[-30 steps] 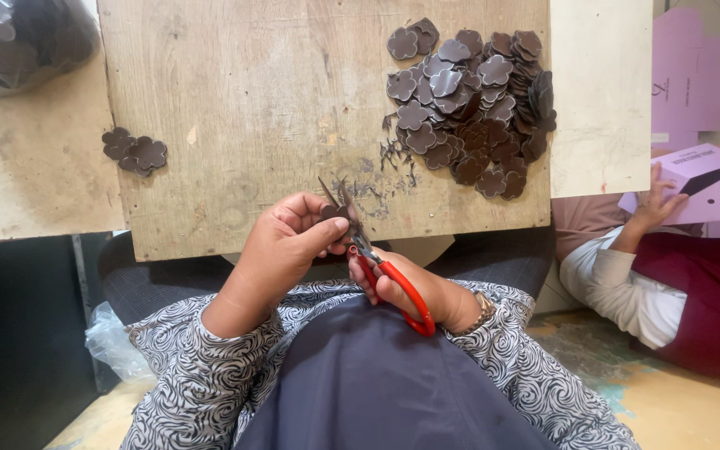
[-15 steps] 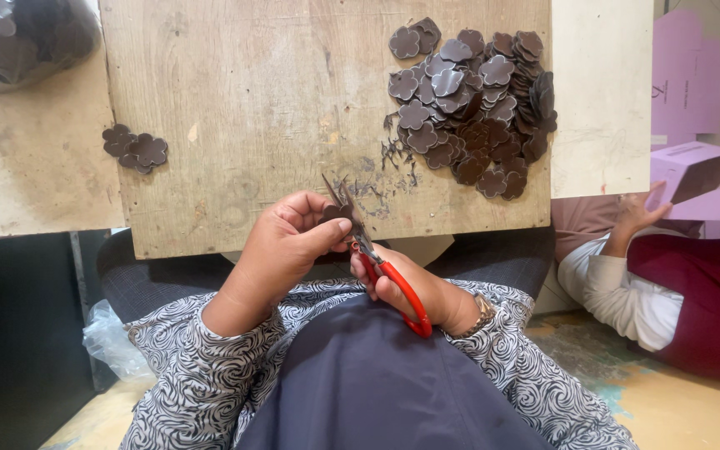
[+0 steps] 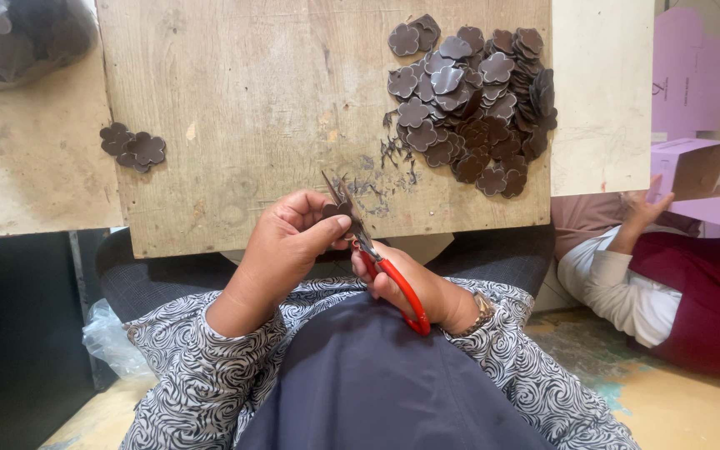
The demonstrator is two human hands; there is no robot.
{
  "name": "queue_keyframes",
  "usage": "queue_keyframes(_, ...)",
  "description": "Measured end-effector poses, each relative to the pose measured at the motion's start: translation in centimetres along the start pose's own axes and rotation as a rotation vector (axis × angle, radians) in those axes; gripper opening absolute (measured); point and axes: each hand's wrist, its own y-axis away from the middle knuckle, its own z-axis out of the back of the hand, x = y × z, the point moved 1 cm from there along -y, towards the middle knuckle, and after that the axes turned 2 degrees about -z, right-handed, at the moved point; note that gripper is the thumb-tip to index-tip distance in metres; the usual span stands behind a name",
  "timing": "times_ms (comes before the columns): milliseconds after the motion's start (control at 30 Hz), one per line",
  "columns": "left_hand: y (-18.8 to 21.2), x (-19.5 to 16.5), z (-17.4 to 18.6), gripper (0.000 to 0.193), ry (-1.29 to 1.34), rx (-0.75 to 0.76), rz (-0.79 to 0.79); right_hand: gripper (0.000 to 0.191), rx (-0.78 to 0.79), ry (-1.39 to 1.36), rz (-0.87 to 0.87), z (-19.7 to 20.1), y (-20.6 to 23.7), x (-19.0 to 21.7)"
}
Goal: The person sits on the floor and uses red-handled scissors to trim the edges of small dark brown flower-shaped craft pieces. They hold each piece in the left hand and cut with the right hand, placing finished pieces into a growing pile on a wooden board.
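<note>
Left hand (image 3: 289,242): fingers pinch a dark flower-shaped piece (image 3: 337,208) at the board's near edge, 6 o'clock.
Right hand (image 3: 406,287): fingers closed around red-handled scissors (image 3: 377,262), blades at the piece.
Small stack (image 3: 133,147): 9 o'clock, few pieces.
Large heap (image 3: 472,104): 1 o'clock, many pieces.
Progress: judged early; most likely untrimmed.
Surface: wooden board (image 3: 260,108).

Both arms are covered by long sleeves (image 3: 210,367) in a black-and-white swirl print, ending at the wrists. A plain dark navy cloth (image 3: 360,383), possibly an apron, covers the torso. A metallic wristband (image 3: 482,310) encircles the right wrist.
</note>
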Motion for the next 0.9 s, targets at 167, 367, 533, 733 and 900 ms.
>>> queue_keyframes(167,0.23,-0.13,-0.04,0.009,-0.032,0.019,0.030,0.078,0.065,-0.188,0.032,-0.13,-0.07,-0.60)
queue_keyframes(367,0.20,0.11,-0.20,0.009,0.025,0.000,0.025,0.081,0.074,-0.241,-0.008,-0.06,0.01,-0.88)
queue_keyframes(533,0.07,0.26,-0.12,0.008,0.008,0.031,-0.002,0.080,0.050,-0.184,0.008,-0.11,-0.15,-0.65)
queue_keyframes(733,-0.02,0.74,-0.39,0.006,-0.030,0.000,-0.036,0.080,-0.009,-0.119,-0.003,-0.34,-0.34,-0.20)
queue_keyframes(900,0.03,0.86,-0.56,0.005,-0.020,-0.037,-0.049,0.077,-0.073,0.016,-0.035,-0.34,-0.31,0.11)
